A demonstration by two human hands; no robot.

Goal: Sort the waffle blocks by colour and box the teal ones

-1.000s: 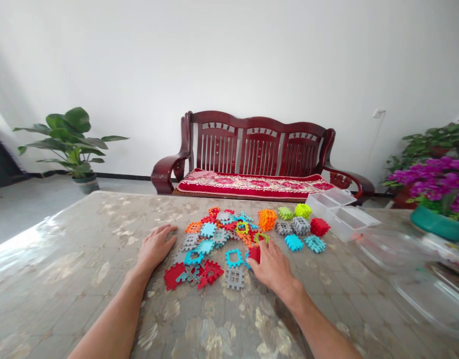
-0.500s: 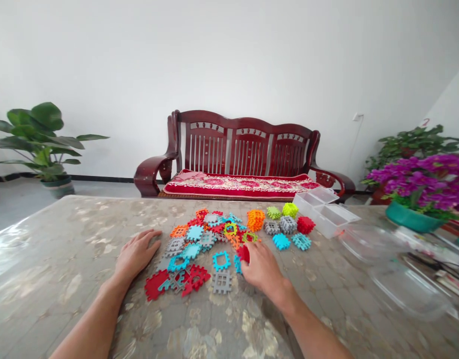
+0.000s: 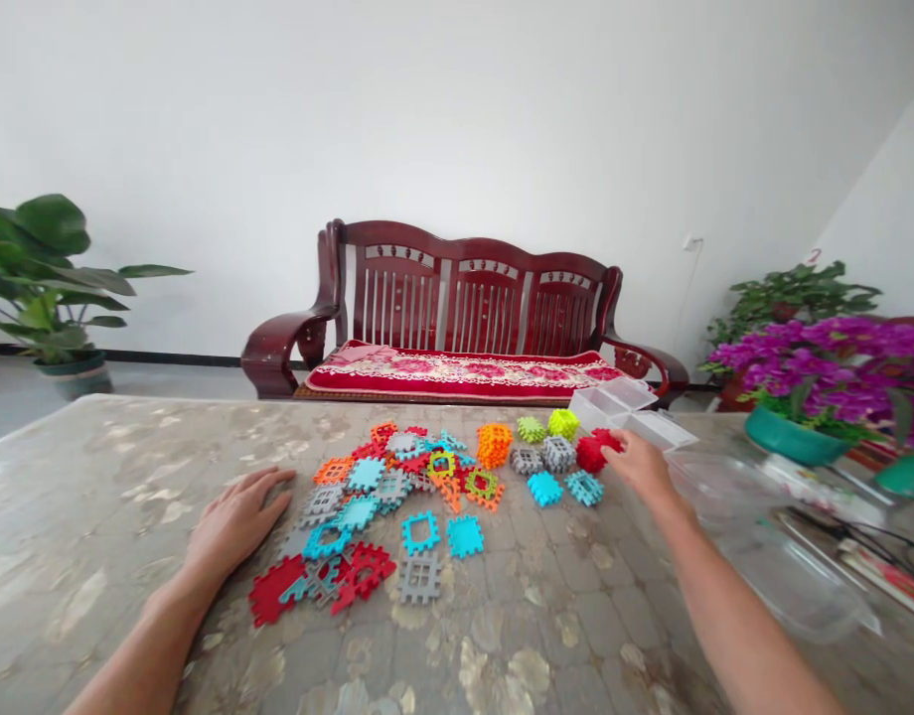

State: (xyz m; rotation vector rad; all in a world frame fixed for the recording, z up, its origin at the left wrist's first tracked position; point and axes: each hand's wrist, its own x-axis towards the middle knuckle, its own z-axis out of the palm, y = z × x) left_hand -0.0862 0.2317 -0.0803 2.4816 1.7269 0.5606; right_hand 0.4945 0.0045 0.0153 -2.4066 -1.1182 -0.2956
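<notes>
My left hand point(image 3: 239, 516) lies flat on the table, fingers stretched, left of a loose heap of notched interlocking tiles in red, blue, grey, orange and green. My right hand point(image 3: 643, 467) is at the stack of red tiles point(image 3: 592, 452), its thumb and fingers closed on a red tile at the stack's right side. The fingers partly hide that tile. Left of the red stack stand a grey tile stack point(image 3: 558, 454) and an orange tile stack point(image 3: 494, 445). A flat blue tile point(image 3: 466, 536) and a grey window-shaped tile point(image 3: 419, 578) lie apart, right of the heap.
Behind the red stack stands a clear plastic box point(image 3: 613, 405) with compartments. Clear plastic lids point(image 3: 800, 586) lie at the right, near a green bowl of purple flowers point(image 3: 792, 437) and some cables. A wooden bench point(image 3: 464, 298) stands beyond the table.
My right hand has moved from the heap's right edge, with a red tile, across to the red stack. My left hand still rests on the table. The view has shifted slightly right.
</notes>
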